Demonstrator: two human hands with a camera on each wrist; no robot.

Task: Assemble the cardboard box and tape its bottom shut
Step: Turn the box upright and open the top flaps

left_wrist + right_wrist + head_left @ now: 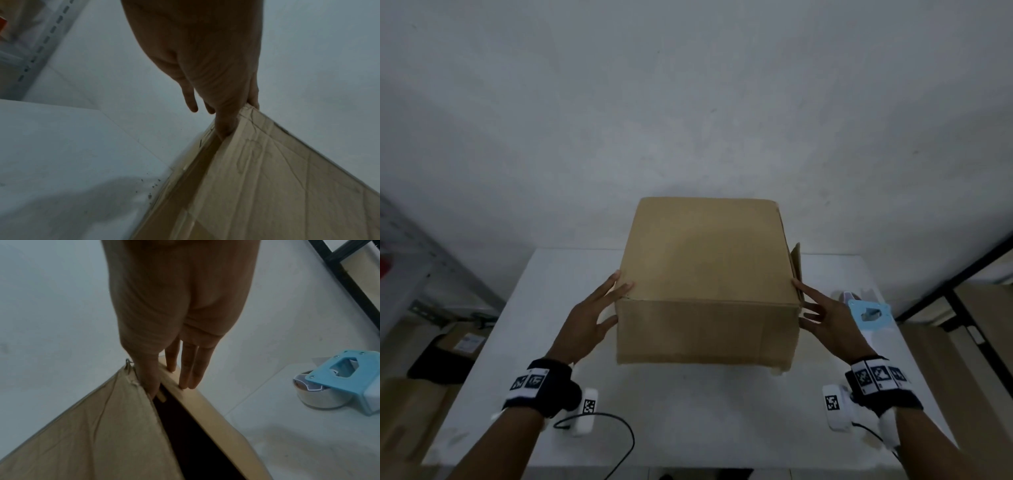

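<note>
1. Cardboard box [709, 274] sits mid-table [688, 411], squared up, its unbroken panel facing up.
2. Left hand [585, 322] at the box's near-left corner: fingers straight, thumb pressed flat on the side wall; grip open, nothing clasped.
3. Right hand [828, 322] at the box's near-right corner: fingers straight on a loose side flap [205, 405] that stands ajar, dark gap behind it; grip open.
4. Blue tape dispenser [868, 313] lies just right of the box, beyond the right hand.
5. Bare table in front of the box.
</note>
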